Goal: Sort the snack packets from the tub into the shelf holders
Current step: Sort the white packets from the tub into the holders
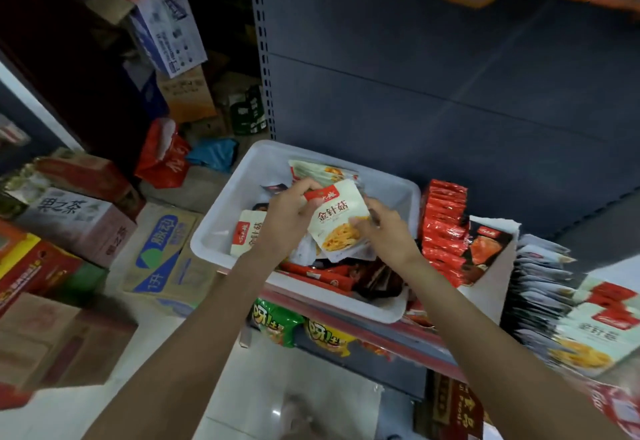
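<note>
A white tub point(221, 228) is seen. The held packet point(341, 221) is cream with a red label and yellow noodles printed. Red packets point(443, 228) are stacked against the grey shelf panel point(450, 75).

A single wide-angle camera sat on the person's head, looking forward and steeply down from close above the white tub point(221, 228) on the shelf point(398, 339). It faced the shelf's dark back panel point(450, 75), with floor and cartons point(162, 259) at left.

Your shelf point(381, 327) carries the white tub point(221, 228), with red packets point(445, 228) standing just beside it.
</note>
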Demonstrator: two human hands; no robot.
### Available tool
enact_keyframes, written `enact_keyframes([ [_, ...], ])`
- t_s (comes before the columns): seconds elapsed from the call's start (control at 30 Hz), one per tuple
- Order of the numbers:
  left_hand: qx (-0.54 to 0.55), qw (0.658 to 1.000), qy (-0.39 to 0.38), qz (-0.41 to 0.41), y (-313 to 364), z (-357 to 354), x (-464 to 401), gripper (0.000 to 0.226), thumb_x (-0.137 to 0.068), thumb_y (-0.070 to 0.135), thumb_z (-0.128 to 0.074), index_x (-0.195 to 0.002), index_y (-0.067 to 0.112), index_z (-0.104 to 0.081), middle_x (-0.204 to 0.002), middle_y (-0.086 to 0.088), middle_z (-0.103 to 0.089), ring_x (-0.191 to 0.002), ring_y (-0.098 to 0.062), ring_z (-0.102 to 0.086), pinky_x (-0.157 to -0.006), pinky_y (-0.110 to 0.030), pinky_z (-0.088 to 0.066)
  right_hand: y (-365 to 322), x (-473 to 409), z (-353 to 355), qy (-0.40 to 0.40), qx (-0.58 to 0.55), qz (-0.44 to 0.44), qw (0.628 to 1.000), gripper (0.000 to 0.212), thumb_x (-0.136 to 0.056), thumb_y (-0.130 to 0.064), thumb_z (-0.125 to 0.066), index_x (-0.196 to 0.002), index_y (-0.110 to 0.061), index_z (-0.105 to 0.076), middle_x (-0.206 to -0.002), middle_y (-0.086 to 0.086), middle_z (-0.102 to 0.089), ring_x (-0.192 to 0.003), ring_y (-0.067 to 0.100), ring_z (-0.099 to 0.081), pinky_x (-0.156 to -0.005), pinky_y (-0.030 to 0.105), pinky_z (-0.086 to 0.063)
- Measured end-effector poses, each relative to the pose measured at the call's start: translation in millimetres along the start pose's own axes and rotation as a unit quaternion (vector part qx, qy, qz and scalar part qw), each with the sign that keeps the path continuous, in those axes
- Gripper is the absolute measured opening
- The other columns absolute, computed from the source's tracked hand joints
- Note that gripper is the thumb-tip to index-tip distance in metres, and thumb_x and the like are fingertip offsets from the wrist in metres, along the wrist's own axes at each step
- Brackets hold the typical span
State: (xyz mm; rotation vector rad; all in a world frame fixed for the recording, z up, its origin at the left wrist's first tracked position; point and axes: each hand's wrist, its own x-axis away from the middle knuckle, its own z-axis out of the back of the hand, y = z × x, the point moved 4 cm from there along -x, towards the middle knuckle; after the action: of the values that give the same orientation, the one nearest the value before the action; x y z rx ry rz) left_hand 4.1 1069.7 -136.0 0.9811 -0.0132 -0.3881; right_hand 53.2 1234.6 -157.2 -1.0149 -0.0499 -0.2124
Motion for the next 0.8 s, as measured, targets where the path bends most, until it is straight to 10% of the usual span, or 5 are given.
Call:
enact_keyframes([
  [0.17, 0.249, 0.963, 0.076, 0.072, 39, -27, 2, 0.028, -0.087, 0.010, -0.065, -0.106, 0.019, -0.048, -0.095, 0.008, -0.065, -0.085, 0.000, -0.065, -0.068, -0.022, -0.055, 1, 25, 56, 0.096, -0.172, 0.004, 0.980, 0.011, -0.092, -0.004, -0.055, -0.098, 0.001, -0.063, -0.085, -0.003, -0.067, -0.071, -0.004, -0.064, -0.066, 0.011, -0.050],
  [0.4, 0.219, 0.974, -0.061, 0.020, 127, -123, 9, 0.021, -0.089, 0.009, -0.062, -0.094, 0.024, -0.048, -0.091, 0.009, -0.064, -0.083, -0.004, -0.064, -0.069, -0.025, -0.056, 47, 86, 157, 0.176, -0.244, 0.002, 0.954, 0.012, -0.091, -0.005, -0.058, -0.091, -0.017, -0.061, -0.090, -0.005, -0.070, -0.077, 0.005, -0.068, -0.065, 0.019, -0.054],
  [0.57, 0.111, 0.983, -0.148, -0.017, 182, -212, 20, 0.026, -0.090, 0.017, -0.061, -0.110, 0.002, -0.054, -0.095, -0.001, -0.062, -0.082, -0.014, -0.061, -0.069, -0.013, -0.048, 98, 141, 234, 0.282, -0.232, -0.006, 0.931, 0.010, -0.090, -0.004, -0.057, -0.092, -0.014, -0.060, -0.089, -0.003, -0.069, -0.076, 0.004, -0.065, -0.068, 0.022, -0.053],
  [0.8, -0.134, 0.933, -0.263, -0.204, 223, -305, 49, 0.034, -0.091, 0.023, -0.058, -0.123, 0.011, -0.056, -0.125, -0.007, -0.053, -0.120, -0.022, -0.046, -0.100, -0.033, -0.035, 145, 193, 308, 0.377, -0.235, 0.007, 0.896, 0.012, -0.094, -0.004, -0.051, -0.092, -0.015, -0.056, -0.093, 0.003, -0.068, -0.077, 0.002, -0.066, -0.064, 0.018, -0.052],
])
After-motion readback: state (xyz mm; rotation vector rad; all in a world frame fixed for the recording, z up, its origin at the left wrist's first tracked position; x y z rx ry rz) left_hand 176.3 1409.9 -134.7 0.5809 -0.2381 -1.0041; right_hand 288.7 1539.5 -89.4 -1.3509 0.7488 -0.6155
